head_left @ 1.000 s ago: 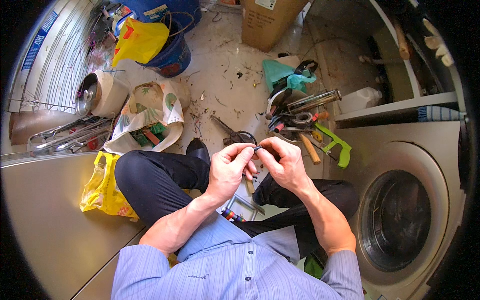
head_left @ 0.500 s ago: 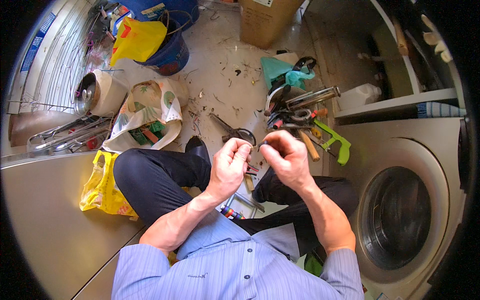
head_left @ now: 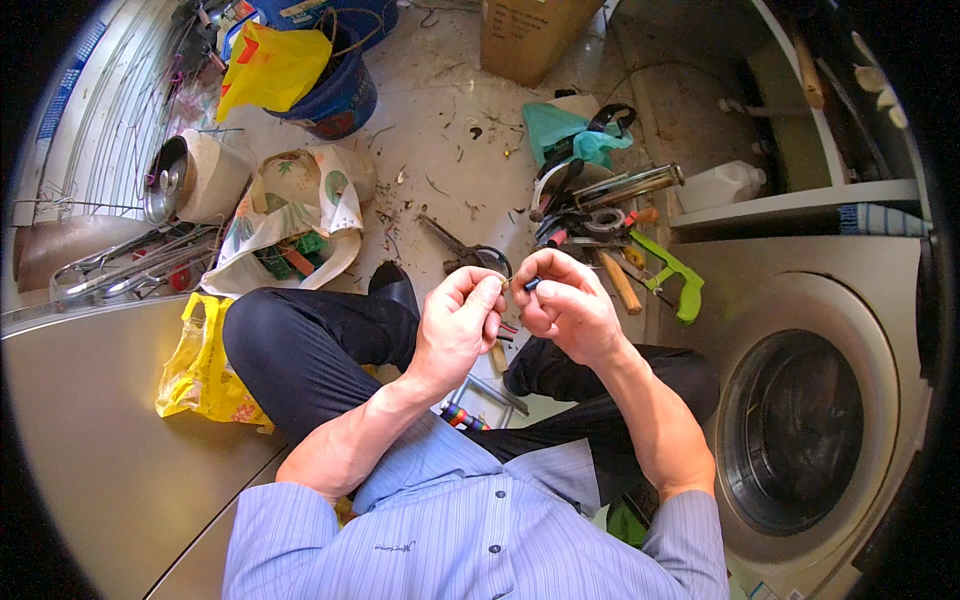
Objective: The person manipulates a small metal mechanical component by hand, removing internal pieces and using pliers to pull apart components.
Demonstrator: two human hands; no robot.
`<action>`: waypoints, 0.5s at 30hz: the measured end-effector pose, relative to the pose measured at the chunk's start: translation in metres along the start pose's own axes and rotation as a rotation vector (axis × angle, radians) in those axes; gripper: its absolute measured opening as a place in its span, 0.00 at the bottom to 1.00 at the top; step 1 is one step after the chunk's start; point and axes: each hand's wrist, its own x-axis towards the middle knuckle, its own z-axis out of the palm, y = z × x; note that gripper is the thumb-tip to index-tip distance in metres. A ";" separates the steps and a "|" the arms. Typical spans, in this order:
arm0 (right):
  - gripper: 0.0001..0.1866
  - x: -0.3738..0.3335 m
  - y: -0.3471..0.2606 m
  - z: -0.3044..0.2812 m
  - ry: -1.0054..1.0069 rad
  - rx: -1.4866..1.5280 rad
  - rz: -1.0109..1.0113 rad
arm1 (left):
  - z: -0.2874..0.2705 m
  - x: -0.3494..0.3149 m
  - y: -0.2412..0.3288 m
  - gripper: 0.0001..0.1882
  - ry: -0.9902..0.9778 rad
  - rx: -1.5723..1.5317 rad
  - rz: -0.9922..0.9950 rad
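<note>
- A small black cylinder (head_left: pixel 532 284) is held between thumb and forefinger of the right hand (head_left: pixel 575 315), above the gap between the bent legs.
- The left hand (head_left: pixel 455 320) is closed in a pinch, and a tiny yellowish piece (head_left: pixel 504 284) is held at its fingertips; its kind cannot be told at this size.
- The two hands are held just beside each other, and the cylinder is kept apart from the left fingertips.
- Beyond the hands, a dark tool with a looped handle (head_left: pixel 455 240) is seen on the littered floor (head_left: pixel 420 120).
- To the right, a wooden handle (head_left: pixel 620 283) and a bright green handle (head_left: pixel 686 290) are seen among piled tools.
- To the left, a patterned bag (head_left: pixel 345 215) is left gaping near a yellow bag (head_left: pixel 205 370).
</note>
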 end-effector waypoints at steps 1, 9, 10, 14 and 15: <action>0.08 0.000 0.001 0.000 0.041 -0.071 -0.016 | 0.000 0.000 0.001 0.07 0.002 0.011 0.003; 0.05 0.001 0.011 0.002 0.174 -0.840 -0.344 | 0.001 -0.001 0.002 0.08 0.023 0.190 0.069; 0.05 0.003 0.010 0.001 0.162 -0.949 -0.408 | 0.001 -0.001 0.003 0.08 0.028 0.222 0.065; 0.05 0.001 0.013 0.003 0.205 -1.004 -0.396 | 0.000 0.000 -0.001 0.08 0.045 0.384 0.169; 0.05 0.000 0.015 0.004 0.226 -0.957 -0.355 | -0.002 0.000 -0.004 0.08 0.061 0.408 0.169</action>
